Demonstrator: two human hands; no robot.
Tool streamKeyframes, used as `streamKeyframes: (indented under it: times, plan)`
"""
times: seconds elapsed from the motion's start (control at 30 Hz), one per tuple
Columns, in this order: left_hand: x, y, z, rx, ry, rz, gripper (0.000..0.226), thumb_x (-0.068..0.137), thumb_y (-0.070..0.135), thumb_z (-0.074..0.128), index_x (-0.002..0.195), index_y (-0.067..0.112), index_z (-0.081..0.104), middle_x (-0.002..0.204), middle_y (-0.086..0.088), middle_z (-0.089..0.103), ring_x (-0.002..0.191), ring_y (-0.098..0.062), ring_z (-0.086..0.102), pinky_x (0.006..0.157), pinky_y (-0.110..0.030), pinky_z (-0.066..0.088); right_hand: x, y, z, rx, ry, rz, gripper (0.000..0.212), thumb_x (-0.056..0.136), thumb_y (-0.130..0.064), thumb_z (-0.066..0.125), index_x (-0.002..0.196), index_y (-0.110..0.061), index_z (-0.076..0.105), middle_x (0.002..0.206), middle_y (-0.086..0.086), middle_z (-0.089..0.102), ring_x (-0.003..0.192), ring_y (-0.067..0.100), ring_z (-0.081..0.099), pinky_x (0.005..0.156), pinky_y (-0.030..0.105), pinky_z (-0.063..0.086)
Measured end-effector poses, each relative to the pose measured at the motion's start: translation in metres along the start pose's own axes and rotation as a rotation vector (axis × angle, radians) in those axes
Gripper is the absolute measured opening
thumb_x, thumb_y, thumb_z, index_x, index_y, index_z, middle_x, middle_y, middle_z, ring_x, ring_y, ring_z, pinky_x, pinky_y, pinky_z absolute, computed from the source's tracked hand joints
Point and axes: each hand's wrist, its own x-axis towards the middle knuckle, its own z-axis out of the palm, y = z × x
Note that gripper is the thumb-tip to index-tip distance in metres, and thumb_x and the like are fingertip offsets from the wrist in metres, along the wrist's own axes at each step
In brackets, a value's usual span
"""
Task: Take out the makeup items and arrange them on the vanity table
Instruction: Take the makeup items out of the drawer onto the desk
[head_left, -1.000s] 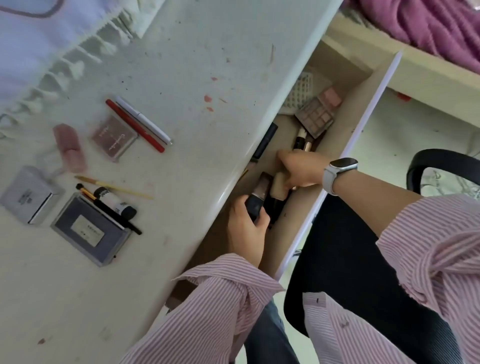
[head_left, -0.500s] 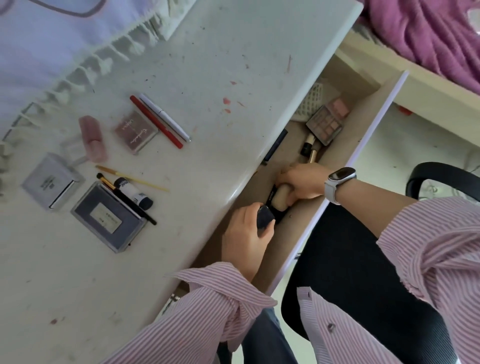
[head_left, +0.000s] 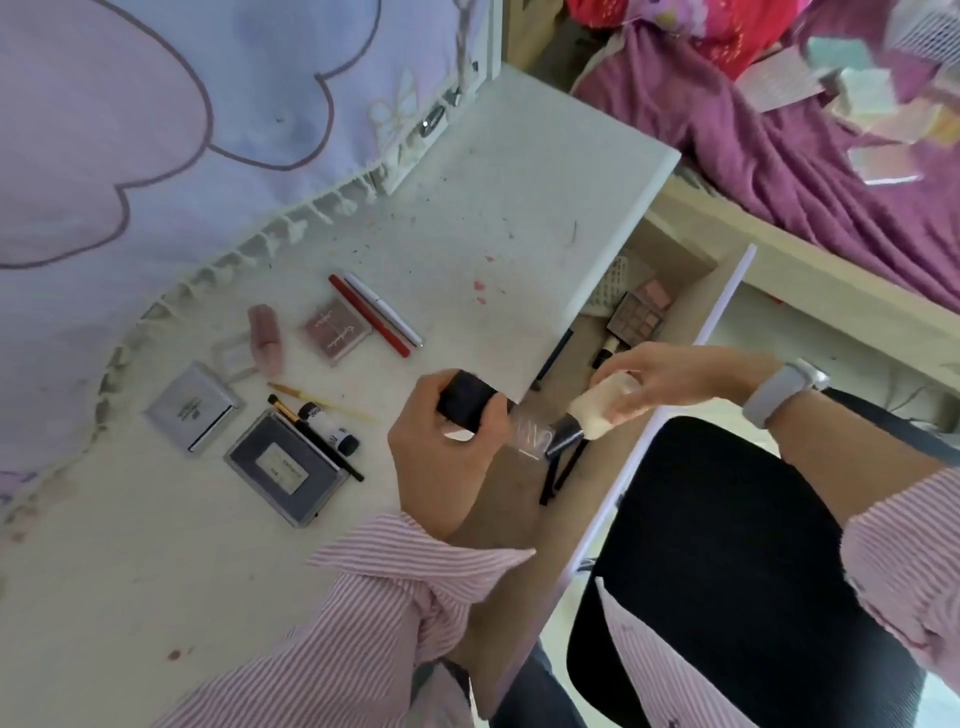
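Both hands are rising out of the drawer (head_left: 691, 332) toward the vanity table (head_left: 519, 218), the left hand (head_left: 447, 452) gripping a black-capped clear bottle (head_left: 498, 421) and the right hand (head_left: 665, 379) pinching a beige bottle (head_left: 597, 410).

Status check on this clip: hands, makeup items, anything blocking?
Left hand grips clear black-capped bottle. Right hand grips beige foundation bottle. Both above open wooden drawer. White vanity top unobstructed.
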Motion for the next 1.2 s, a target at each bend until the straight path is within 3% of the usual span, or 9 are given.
streamKeyframes:
  times: [0.17,0.37,0.47,0.63,0.73,0.8,0.87,1.0,1.2]
  plan:
    - [0.043,0.001,-0.034,-0.026,0.211,-0.058,0.021,0.074,0.022,0.065,0.091,0.017,0.054,0.076,0.024,0.055,0.067,0.014,0.056,0.056,0.001,0.040,-0.007,-0.019,0.005,0.501,0.118,-0.118,0.046,0.072,-0.054,0.065,0.105,-0.021,0.064,0.078,-0.004,0.053,0.061,0.006,0.046,0.059,0.015,0.042]
    - [0.069,-0.017,-0.067,0.145,0.164,0.002,0.031,0.079,0.028,0.069,0.102,0.008,0.060,0.086,0.001,0.061,0.074,-0.008,0.059,0.070,-0.026,0.054,0.036,-0.075,0.034,0.814,0.178,-0.207,0.036,0.086,-0.022,0.065,0.117,-0.013,0.048,0.111,0.004,0.059,0.088,0.019,0.069,0.075,0.023,0.056]
    - [0.074,-0.028,-0.073,0.211,0.129,0.001,0.033,0.081,0.030,0.069,0.106,0.010,0.060,0.089,0.004,0.058,0.077,-0.008,0.056,0.072,-0.027,0.052,0.053,-0.102,0.050,0.588,0.360,-0.275,0.033,0.088,-0.026,0.061,0.115,-0.015,0.044,0.108,-0.003,0.057,0.093,0.015,0.063,0.077,0.022,0.053]
    - [0.078,-0.041,-0.080,0.199,0.101,-0.105,0.030,0.081,0.032,0.067,0.106,0.024,0.054,0.090,0.014,0.056,0.074,0.007,0.057,0.065,-0.001,0.041,0.073,-0.135,0.065,0.334,0.500,-0.345,0.032,0.088,-0.021,0.060,0.115,-0.006,0.051,0.099,0.003,0.057,0.084,0.016,0.052,0.065,0.008,0.039]
    - [0.082,-0.050,-0.085,0.111,0.118,-0.291,0.034,0.082,0.033,0.067,0.105,0.029,0.043,0.088,0.021,0.051,0.068,0.012,0.057,0.068,-0.016,0.048,0.082,-0.143,0.069,0.257,0.460,-0.289,0.009,0.089,-0.021,0.058,0.089,-0.017,0.050,0.088,-0.001,0.048,0.072,0.012,0.045,0.058,0.009,0.035]
    - [0.082,-0.057,-0.086,0.110,0.113,-0.394,0.029,0.083,0.033,0.065,0.100,0.026,0.042,0.086,0.015,0.054,0.070,0.005,0.058,0.068,-0.025,0.051,0.085,-0.144,0.069,0.193,0.448,-0.237,0.017,0.089,-0.024,0.057,0.078,-0.021,0.044,0.085,-0.004,0.040,0.069,0.010,0.041,0.056,0.013,0.032]
    - [0.083,-0.062,-0.085,0.116,0.123,-0.448,0.025,0.085,0.033,0.063,0.098,0.023,0.045,0.085,0.012,0.055,0.077,-0.005,0.058,0.071,-0.027,0.049,0.085,-0.145,0.066,0.121,0.412,-0.217,0.013,0.091,-0.026,0.054,0.092,-0.014,0.050,0.090,-0.001,0.043,0.076,0.016,0.044,0.061,0.019,0.031]
    - [0.088,-0.067,-0.080,0.184,0.122,-0.533,0.019,0.088,0.031,0.060,0.096,0.017,0.050,0.090,0.005,0.055,0.082,-0.011,0.051,0.071,-0.017,0.036,0.085,-0.146,0.058,-0.001,0.317,-0.210,0.041,0.093,-0.026,0.052,0.130,-0.011,0.044,0.120,0.011,0.053,0.103,0.025,0.051,0.081,0.026,0.036]
    - [0.088,-0.068,-0.075,0.330,0.160,-0.563,0.023,0.087,0.023,0.057,0.101,0.004,0.058,0.087,-0.003,0.056,0.073,-0.013,0.046,0.063,-0.009,0.027,0.090,-0.150,0.059,0.051,0.381,-0.194,0.032,0.089,-0.027,0.058,0.115,-0.010,0.050,0.112,0.010,0.057,0.096,0.025,0.056,0.082,0.033,0.046]
